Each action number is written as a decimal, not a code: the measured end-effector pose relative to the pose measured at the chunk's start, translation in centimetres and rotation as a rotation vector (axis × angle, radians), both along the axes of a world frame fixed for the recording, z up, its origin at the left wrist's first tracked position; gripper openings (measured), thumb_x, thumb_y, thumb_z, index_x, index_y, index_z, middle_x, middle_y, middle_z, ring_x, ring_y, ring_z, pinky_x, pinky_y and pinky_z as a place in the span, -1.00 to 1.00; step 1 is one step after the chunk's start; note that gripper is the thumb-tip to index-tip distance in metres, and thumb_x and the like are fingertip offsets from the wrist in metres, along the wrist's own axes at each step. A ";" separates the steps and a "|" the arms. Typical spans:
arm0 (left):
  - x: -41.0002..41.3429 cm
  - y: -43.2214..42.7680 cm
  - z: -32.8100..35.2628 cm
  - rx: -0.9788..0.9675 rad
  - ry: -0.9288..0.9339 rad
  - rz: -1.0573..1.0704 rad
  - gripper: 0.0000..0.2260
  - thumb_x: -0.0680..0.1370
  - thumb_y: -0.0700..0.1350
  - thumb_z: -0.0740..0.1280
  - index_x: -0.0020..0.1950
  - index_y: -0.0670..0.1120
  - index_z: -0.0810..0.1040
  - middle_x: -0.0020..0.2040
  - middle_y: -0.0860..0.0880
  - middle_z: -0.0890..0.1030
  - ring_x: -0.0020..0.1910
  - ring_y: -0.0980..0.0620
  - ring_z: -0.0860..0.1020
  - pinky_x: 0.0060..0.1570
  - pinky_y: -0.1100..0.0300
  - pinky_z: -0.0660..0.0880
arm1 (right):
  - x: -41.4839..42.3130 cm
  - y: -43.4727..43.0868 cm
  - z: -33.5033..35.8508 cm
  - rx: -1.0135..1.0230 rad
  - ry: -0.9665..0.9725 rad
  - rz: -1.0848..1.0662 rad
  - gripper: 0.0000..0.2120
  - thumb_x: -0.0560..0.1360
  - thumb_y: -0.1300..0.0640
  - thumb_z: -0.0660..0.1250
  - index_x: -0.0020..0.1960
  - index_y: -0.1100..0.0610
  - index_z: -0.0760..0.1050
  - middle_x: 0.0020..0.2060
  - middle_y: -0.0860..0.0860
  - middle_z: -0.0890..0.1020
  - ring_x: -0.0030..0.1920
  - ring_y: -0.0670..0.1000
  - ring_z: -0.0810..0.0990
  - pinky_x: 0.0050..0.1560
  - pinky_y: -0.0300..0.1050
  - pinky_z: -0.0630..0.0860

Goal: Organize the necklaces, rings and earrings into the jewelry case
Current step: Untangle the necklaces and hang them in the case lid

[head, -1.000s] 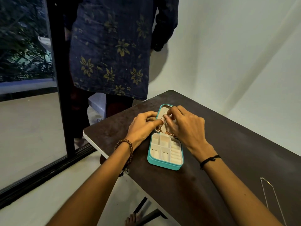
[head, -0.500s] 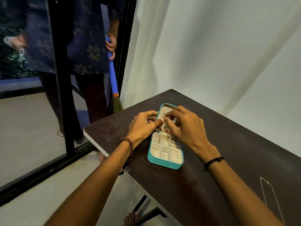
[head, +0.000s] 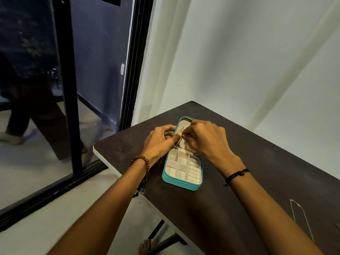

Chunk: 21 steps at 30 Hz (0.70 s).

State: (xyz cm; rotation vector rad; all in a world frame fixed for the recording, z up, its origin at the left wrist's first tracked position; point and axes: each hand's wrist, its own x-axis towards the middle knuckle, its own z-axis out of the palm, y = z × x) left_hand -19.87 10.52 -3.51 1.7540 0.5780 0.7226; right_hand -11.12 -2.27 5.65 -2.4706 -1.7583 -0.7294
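Dark table (head: 266,181), jewelry case (head: 181,185), gold necklace (head: 186,149)

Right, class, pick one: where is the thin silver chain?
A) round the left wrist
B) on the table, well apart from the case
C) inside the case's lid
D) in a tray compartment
B: the silver chain lies on the table, off to the right of the jewelry case; the left hand and right hand pinch a gold necklace at its lid.

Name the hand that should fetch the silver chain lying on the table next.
Right. The silver chain lies right of the jewelry case, on the same side as the right hand; the left hand would have to cross the case.
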 end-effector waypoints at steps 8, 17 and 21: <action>-0.3 -0.2 0.4 0.009 0.006 0.002 -0.68 0.39 0.27 0.36 0.09 0.22 0.62 -0.10 0.19 0.71 -0.06 0.16 0.68 0.09 -0.05 0.61 | -1.8 0.7 0.7 -0.057 -0.077 -0.111 -0.74 0.60 -0.04 0.28 0.17 0.06 0.61 0.08 0.02 0.66 -0.06 0.10 0.64 -0.22 -0.06 0.45; -0.7 -0.5 0.8 -0.005 -0.002 0.025 -0.71 0.42 0.25 0.39 0.07 0.20 0.65 -0.04 0.20 0.70 0.01 0.23 0.64 0.17 0.02 0.57 | -1.8 1.1 0.4 -0.035 -0.107 -0.080 -0.73 0.58 -0.09 0.24 0.03 0.09 0.57 -0.01 0.00 0.62 -0.15 0.11 0.62 -0.28 -0.08 0.30; -0.7 -0.5 0.5 -0.003 -0.015 0.043 -0.78 0.47 0.17 0.43 0.07 0.17 0.66 -0.05 0.18 0.71 -0.01 0.23 0.65 0.15 0.02 0.59 | -1.7 0.7 0.2 -0.058 -0.128 -0.024 -0.70 0.59 -0.07 0.21 0.04 0.14 0.56 0.03 0.03 0.61 -0.19 0.14 0.62 -0.31 -0.07 0.25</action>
